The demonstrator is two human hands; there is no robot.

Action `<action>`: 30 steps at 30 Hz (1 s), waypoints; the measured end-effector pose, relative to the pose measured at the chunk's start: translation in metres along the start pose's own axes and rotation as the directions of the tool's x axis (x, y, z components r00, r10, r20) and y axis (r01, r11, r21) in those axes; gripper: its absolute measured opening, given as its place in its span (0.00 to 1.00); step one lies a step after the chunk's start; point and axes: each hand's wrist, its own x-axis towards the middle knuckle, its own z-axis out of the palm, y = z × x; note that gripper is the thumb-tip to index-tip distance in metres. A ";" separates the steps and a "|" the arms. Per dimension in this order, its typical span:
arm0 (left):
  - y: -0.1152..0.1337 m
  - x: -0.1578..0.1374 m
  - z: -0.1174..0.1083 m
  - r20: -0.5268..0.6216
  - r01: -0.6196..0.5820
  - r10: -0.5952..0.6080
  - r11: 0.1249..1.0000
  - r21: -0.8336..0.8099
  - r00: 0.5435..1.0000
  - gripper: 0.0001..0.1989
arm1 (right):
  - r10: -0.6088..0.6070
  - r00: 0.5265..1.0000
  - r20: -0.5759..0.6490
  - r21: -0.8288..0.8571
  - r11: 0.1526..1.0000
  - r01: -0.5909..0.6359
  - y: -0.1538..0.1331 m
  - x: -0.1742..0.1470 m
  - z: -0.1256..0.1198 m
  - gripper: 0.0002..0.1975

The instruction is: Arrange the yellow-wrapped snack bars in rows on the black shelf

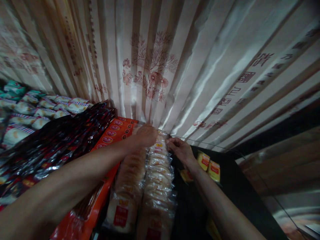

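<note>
Two rows of bread in clear wrappers run away from me, a browner left row (131, 176) and a paler right row (160, 180). At the far end of the right row is a wrapped bread packet (159, 145). My left hand (147, 135) is curled at the packet's left side, over the far end of the left row, its fingertips mostly hidden and a little blurred. From the right, my right hand (182, 150) pinches the packet's edge with thumb and fingers together.
Small yellow packets (208, 165) lie on the dark surface (240, 193) to the right. An orange printed box (113, 133), dark shiny packets (62, 143) and white packets (47, 108) are at left. Behind hangs a printed pleated curtain (150, 66).
</note>
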 end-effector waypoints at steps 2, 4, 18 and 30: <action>0.001 0.000 0.002 -0.003 0.015 -0.015 1.000 -0.015 1.000 0.12 | -0.046 0.996 -0.082 -0.093 0.995 0.038 0.003 -0.003 -0.003 0.21; 0.002 0.000 0.004 -0.009 0.042 -0.043 0.999 -0.033 0.999 0.12 | -0.099 0.991 -0.092 -0.165 0.983 0.082 0.006 -0.010 -0.007 0.20; 0.006 -0.007 0.003 -0.034 0.005 -0.004 1.000 0.006 0.999 0.13 | -0.081 0.980 0.182 0.025 0.997 0.077 -0.002 -0.036 -0.006 0.20; -0.001 -0.026 -0.001 -0.148 -0.245 0.247 0.969 0.028 0.958 0.11 | -0.135 0.990 0.033 -0.024 0.990 0.135 0.000 -0.034 0.006 0.20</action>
